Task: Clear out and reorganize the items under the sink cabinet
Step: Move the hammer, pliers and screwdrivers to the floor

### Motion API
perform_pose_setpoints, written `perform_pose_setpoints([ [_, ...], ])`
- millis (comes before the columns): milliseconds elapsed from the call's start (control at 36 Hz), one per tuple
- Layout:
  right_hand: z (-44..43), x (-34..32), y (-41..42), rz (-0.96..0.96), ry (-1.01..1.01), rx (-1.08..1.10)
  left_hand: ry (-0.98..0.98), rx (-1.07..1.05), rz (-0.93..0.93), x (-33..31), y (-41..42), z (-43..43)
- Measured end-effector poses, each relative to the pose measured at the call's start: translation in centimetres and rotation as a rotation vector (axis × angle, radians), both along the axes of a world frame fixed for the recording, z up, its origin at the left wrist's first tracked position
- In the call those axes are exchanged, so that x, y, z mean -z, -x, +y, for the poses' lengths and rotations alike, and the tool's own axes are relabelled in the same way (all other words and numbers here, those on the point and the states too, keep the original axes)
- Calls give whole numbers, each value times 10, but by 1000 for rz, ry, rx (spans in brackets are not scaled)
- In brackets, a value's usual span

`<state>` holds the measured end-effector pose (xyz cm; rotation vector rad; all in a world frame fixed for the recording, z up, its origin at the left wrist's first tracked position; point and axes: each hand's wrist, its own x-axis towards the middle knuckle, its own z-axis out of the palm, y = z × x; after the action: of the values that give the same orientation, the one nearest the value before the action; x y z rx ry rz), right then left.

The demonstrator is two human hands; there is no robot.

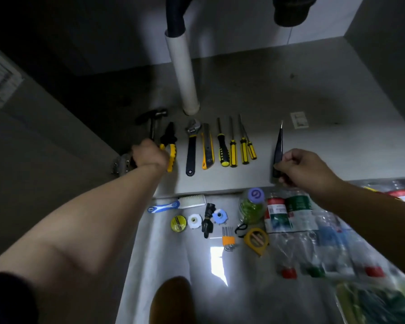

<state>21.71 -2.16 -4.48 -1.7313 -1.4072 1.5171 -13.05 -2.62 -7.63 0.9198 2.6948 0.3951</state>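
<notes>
Largely, left hand (150, 155) hides hammer (153, 122) handle.

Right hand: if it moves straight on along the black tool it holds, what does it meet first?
Likely only bare cabinet floor beyond the black tool tip, then the back wall; depth unclear.

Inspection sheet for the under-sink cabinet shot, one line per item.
Surface: grey cabinet floor, stained, dim at left.
Job's things: hammer, pliers, wrench, utility knife and four screwdrivers in a row.
Clutter: brush, tape rolls, hex keys, tape measure, bottles on the floor outside.
Grippers: left hand grips the hammer handle; right hand pinches a black pointed tool.
Cables: black bundle, possibly a cord.
Surroundings: white pipe, black hose, door hinge.
</notes>
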Motion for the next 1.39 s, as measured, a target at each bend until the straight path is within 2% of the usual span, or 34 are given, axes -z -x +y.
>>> perform_pose_setpoints([
  [83,-2,-22,-12,-29,45,-59,-167,24,-56,-5,-22,-23],
  [194,-15,-49,-31,-104,38,-146,-419,145,-261,-15,-57,-80],
  [333,-51,-59,-61,-143,121,-252,-491,338,-406,-13,-86,-165],
  [472,-91,-37,-86,-165,326,-405,-260,743,-346,19,-81,-220],
  [611,-121,-6,-101,-260,498,-504,76,1154,-358,47,-87,-234],
  [722,-140,13,-100,-287,593,-520,203,1311,-382,64,-107,-228],
  [806,-152,27,-96,-330,562,-540,285,1360,-400,73,-122,-223],
  [889,-159,36,-87,-349,516,-543,356,1359,-463,79,-136,-222],
  [1000,-168,41,-73,-272,493,-469,391,1279,-570,82,-148,-225],
  [1139,-180,43,-47,-169,427,-404,335,1054,-764,78,-159,-226],
  [1194,-183,43,-35,-112,425,-393,286,895,-911,71,-164,-222],
  [1306,-190,46,-15,-14,412,-361,175,503,-1429,46,-168,-220],
  [1389,-193,50,-2,51,412,-338,107,386,-1502,41,-169,-223],
])
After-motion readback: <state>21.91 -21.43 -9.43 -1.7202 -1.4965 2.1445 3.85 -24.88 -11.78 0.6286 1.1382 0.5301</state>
